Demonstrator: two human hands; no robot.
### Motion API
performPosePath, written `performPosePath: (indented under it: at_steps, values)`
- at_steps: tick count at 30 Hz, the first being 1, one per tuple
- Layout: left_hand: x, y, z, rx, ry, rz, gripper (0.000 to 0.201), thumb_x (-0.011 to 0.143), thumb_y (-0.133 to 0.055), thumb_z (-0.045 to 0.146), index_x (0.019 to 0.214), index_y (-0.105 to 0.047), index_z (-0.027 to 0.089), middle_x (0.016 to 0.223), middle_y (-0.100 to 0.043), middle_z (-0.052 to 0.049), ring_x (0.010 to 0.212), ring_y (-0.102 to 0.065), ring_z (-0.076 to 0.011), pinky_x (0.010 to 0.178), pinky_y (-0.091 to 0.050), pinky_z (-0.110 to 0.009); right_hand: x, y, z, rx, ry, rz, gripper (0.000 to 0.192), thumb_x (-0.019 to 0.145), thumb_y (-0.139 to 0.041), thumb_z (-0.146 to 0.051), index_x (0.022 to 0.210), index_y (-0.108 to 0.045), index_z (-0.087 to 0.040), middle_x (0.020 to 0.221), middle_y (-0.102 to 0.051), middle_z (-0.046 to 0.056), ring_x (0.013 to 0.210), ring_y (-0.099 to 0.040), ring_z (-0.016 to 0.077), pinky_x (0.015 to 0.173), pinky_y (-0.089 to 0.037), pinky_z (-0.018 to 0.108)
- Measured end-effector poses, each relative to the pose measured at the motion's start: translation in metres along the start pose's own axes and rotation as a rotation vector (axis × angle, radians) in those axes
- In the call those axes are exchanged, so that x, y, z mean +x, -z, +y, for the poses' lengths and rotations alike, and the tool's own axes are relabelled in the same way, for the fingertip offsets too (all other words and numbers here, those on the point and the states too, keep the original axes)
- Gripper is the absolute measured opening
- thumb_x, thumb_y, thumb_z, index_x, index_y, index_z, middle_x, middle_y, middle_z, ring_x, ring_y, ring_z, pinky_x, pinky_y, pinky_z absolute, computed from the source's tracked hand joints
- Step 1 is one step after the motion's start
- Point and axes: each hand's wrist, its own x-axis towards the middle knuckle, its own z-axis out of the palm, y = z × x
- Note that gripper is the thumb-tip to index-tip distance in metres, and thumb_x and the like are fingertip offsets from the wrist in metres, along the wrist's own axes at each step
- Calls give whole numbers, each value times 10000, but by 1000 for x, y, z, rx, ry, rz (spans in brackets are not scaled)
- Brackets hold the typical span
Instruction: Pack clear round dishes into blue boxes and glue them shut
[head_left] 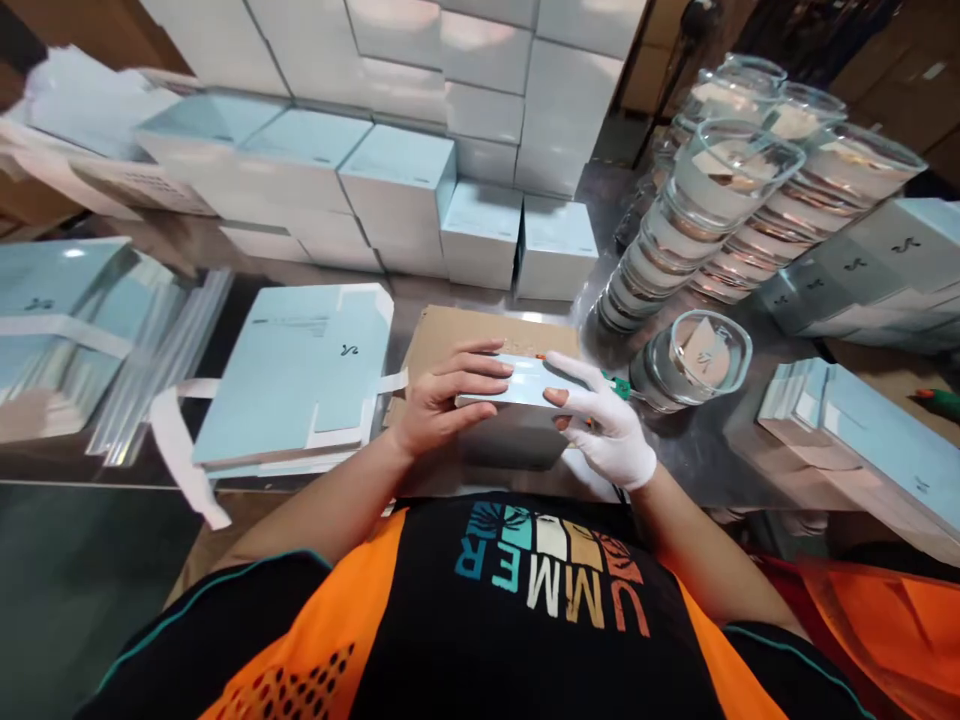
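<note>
A small pale-blue box (525, 425) stands in front of me at the table's near edge, its glossy top facing up. My bare left hand (454, 392) grips its left end, fingers laid over the top and side. On the right end is my right hand (611, 432), in a white glove with some fingertips uncovered, closed around the edge. Just behind the right hand, a green object (619, 386) shows in part; its kind is unclear. Brown cardboard (487, 330) lies flat beyond the box.
Flat pale-blue box sheets (292, 370) with a white strap lie left, beside clear plastic strips (161, 370). White boxes (405, 165) are stacked at the back. Stacked glass jars (697, 220) and a nearer jar (701, 355) stand right, near more flat sheets (892, 420).
</note>
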Motion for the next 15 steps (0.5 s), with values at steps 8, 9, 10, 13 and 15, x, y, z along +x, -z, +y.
performPosePath:
  at_steps: [8, 9, 10, 13, 15]
  values:
    - [-11, -12, -12, -51, 156, 169, 508, 898, -897, 522, 1329, -763, 289, 1359, -785, -137, 1432, -660, -351, 1207, -529, -586, -16, -27, 19, 111, -341, 175, 953, 771, -942, -519, 1581, -552, -204, 1571, -623, 202, 1506, -586, 362, 1247, -501, 549]
    - [-16, -13, -15, -85, 237, 251, 713, 830, -927, 614, 1423, -694, 293, 1452, -733, -159, 1467, -629, -356, 1224, -512, -573, -18, -30, 22, 154, -431, 198, 1025, 723, -958, -537, 1580, -534, -167, 1487, -677, 209, 1421, -648, 366, 1187, -556, 531]
    - [-22, -15, -19, -120, 334, 340, 910, 760, -942, 696, 1508, -607, 298, 1526, -676, -180, 1494, -602, -357, 1226, -510, -548, -20, -32, 25, 192, -508, 226, 1017, 709, -952, -546, 1549, -546, -141, 1408, -719, 208, 1323, -703, 361, 1119, -602, 512]
    - [-42, -26, -23, -215, 706, 514, 1151, 672, -946, 780, 1586, -447, 289, 1578, -600, -210, 1441, -632, -345, 1080, -600, -441, -18, -29, 30, 253, -630, 422, 822, 745, -894, -557, 1389, -617, -129, 1264, -781, 195, 1109, -765, 331, 995, -646, 495]
    - [-51, -40, -19, -332, 964, 505, 1088, 692, -948, 751, 1539, -480, 253, 1526, -632, -211, 1304, -709, -328, 913, -643, -371, -12, -24, 30, 273, -646, 605, 717, 774, -858, -561, 1319, -638, -152, 1228, -798, 180, 1077, -768, 322, 999, -639, 511]
